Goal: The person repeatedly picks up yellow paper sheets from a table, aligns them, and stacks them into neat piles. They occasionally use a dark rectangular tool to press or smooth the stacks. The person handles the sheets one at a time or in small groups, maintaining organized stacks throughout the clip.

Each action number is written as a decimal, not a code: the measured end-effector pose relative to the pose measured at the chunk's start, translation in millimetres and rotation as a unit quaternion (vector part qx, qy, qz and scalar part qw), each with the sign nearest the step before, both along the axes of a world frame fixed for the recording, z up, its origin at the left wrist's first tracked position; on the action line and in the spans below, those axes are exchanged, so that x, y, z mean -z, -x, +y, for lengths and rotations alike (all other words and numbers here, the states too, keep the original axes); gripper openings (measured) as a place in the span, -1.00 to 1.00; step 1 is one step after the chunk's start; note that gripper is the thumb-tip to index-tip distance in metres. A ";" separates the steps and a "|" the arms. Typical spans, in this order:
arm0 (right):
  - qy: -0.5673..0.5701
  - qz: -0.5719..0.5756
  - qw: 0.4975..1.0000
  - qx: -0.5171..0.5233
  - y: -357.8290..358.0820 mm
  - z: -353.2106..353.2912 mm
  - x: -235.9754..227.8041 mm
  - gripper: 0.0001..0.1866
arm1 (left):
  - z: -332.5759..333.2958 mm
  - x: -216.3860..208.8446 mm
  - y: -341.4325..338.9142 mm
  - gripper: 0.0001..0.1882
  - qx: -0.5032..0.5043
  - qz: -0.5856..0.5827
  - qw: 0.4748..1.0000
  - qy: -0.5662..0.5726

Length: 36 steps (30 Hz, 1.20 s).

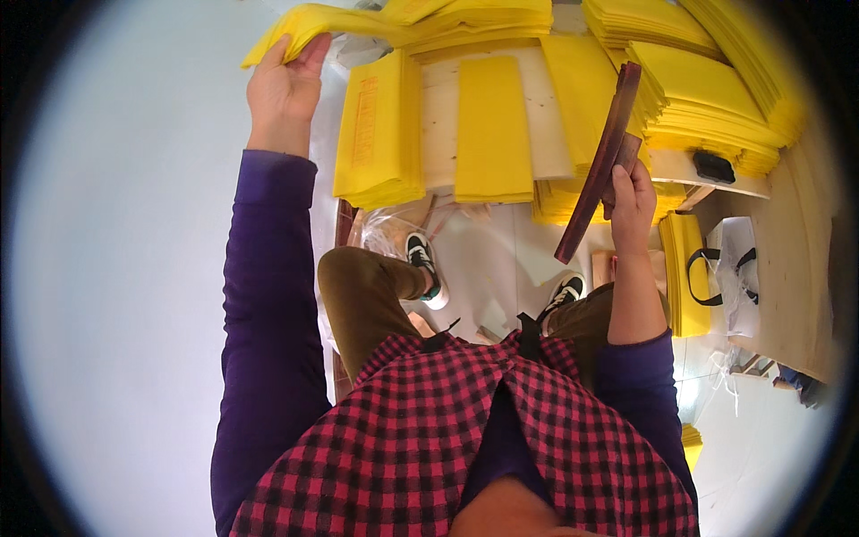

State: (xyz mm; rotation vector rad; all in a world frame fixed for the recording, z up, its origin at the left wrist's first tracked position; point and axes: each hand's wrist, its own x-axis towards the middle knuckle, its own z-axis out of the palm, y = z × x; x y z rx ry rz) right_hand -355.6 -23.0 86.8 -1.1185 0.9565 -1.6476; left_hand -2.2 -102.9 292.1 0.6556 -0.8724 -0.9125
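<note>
My left hand (284, 98) is raised at the far left of the table, its fingers closed on the corner of a yellow paper sheet (322, 20). That sheet stretches right toward a yellow stack at the back. My right hand (633, 206) grips the handle block of a long, dark reddish-brown wooden strip (601, 166), held tilted above the table's right half. Between the hands lie a yellow stack with red printed marks (378, 125) and a plain yellow sheet or thin stack (492, 130). Whatever the wooden strip's underside carries is hidden.
More yellow stacks (702, 85) crowd the right side of the wooden table (438, 89). A small black block (714, 166) sits at its right edge. Below on the right are a yellow bundle (687, 277) and a white bag with black handles (735, 268). Clear plastic (385, 231) hangs near my left leg.
</note>
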 end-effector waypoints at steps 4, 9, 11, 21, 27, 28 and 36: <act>0.005 0.011 1.000 -0.008 -2.7 -2.2 2.1 -0.83 | 14.9 28.3 -28.7 -0.66 0.001 0.008 0.999 0.048; -0.003 0.031 1.000 -0.002 -5.9 -4.3 5.1 -0.82 | 39.9 131.6 -46.8 -0.62 -0.079 0.114 0.983 -0.118; -0.008 0.035 0.999 -0.012 -7.1 -4.7 7.0 -0.82 | 47.1 169.5 -47.7 -0.65 -0.094 0.205 0.956 -0.189; -0.005 0.051 0.999 -0.006 -10.0 -6.7 13.1 -0.81 | 55.7 195.1 -43.9 -0.69 -0.085 0.219 0.946 -0.223; -0.016 0.055 0.998 -0.004 -9.0 -4.9 11.4 -0.81 | 60.1 195.6 -39.0 -0.70 -0.105 0.205 0.952 -0.199; -0.020 0.051 0.998 -0.005 -8.9 -4.5 11.1 -0.81 | 60.2 195.9 -40.5 -0.70 -0.113 0.200 0.951 -0.206; -0.011 0.040 0.999 -0.013 -9.4 -5.2 12.2 -0.81 | 60.0 193.6 -44.4 -0.71 -0.151 0.196 0.936 -0.252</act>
